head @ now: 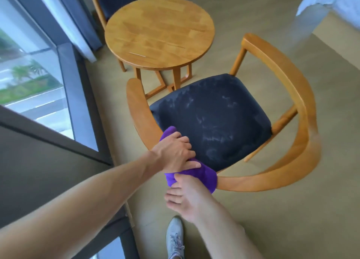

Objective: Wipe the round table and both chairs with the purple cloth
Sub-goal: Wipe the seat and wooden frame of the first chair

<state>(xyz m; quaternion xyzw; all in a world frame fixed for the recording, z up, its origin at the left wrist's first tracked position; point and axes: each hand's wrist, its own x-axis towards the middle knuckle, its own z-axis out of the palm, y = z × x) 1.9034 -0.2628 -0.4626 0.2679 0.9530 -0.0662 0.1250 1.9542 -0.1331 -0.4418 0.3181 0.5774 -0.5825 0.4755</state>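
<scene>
Nearest the camera, the right hand (185,196) pinches the lower end of the purple cloth (206,176), fingers curled on its edge. Just beyond, the left hand (175,153) grips the cloth from above, wrapping it over the curved wooden rail (263,179) of the near chair (214,118), at the rail's left rear bend beside the seat's near-left corner. The step in hand looks like wiping this rail. To do it well, the person should keep the cloth wrapped snugly round the wood and slide both hands along the curve, covering top and underside. The dark seat shows pale smears, possibly dust, still needing passes. Farther on stands the round table (159,33), and behind it the second chair (124,0).
</scene>
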